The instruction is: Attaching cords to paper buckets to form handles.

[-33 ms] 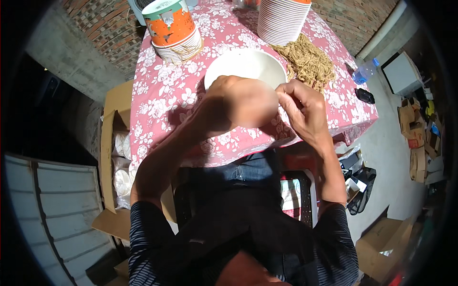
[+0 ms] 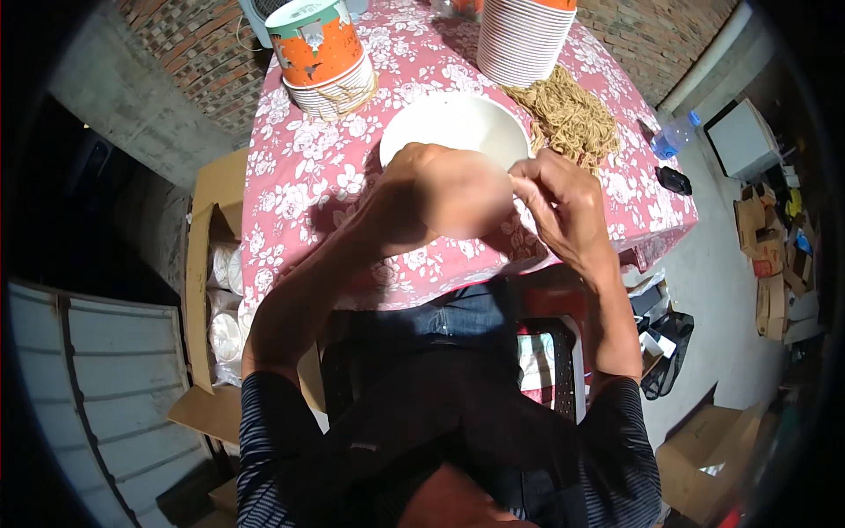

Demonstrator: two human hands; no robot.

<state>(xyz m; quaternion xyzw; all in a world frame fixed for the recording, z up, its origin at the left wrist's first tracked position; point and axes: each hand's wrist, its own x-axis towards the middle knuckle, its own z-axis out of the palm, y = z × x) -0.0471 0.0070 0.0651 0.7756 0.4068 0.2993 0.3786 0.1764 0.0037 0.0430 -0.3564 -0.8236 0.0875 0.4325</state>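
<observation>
A round white tub (image 2: 453, 119) is in front of me over the table, its pale inside showing. My left hand (image 2: 431, 180) is at the tub's near side, knuckles up; a blur hides most of its fingers, so its grip is unclear. At the near right of the rim, my right hand (image 2: 565, 201) has its fingers curled in a pinch. Whatever lies between those fingertips is too small to name. Just beyond the right hand lies a tangled heap of tan cords (image 2: 568, 114).
Orange-printed tubs (image 2: 319, 55) with cords around them stand far left; a taller stack of tubs (image 2: 525, 44) stands far right. A flowered pink cloth (image 2: 295, 180) covers the table. A bottle (image 2: 675, 136) and black object (image 2: 673, 179) sit right. An open carton (image 2: 202, 290) stands left.
</observation>
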